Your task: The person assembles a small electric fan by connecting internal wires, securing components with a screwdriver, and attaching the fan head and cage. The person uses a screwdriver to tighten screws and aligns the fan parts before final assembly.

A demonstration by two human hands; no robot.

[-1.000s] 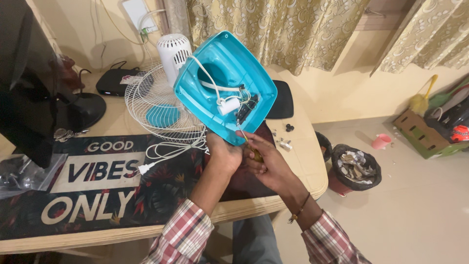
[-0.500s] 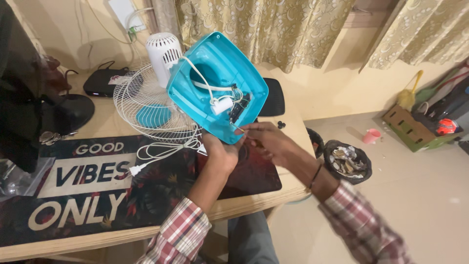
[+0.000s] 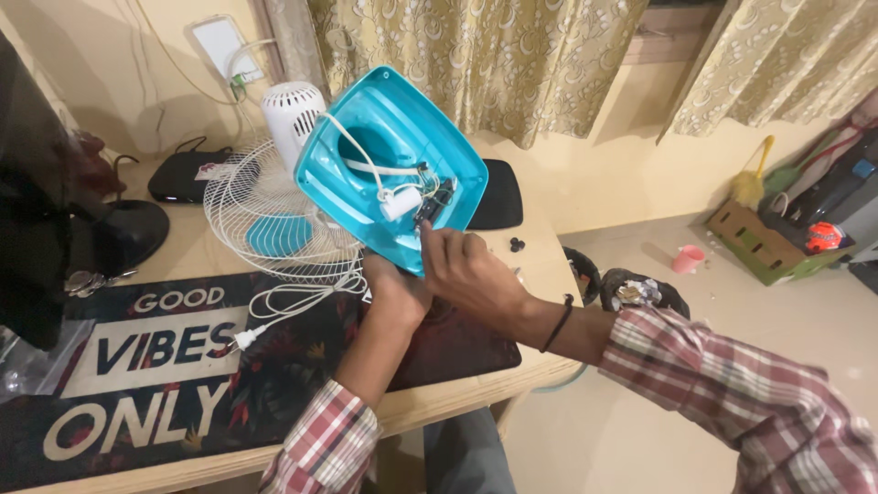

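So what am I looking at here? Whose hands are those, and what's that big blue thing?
There is no machine here, just a person. The picture comes from a camera worn on their head, so you look down at their own two hands, in checked sleeves.

The left hand holds up the blue fan base, turned over so its inside shows: white wires and a small white cylinder. The right hand has its fingertips at the small black part inside. Whether it holds a tool, I cannot tell.

On the wooden table behind lie the white fan grille, the white motor housing, a white power cord, a dark mat with big letters and a few small black bits. A bin stands on the floor.
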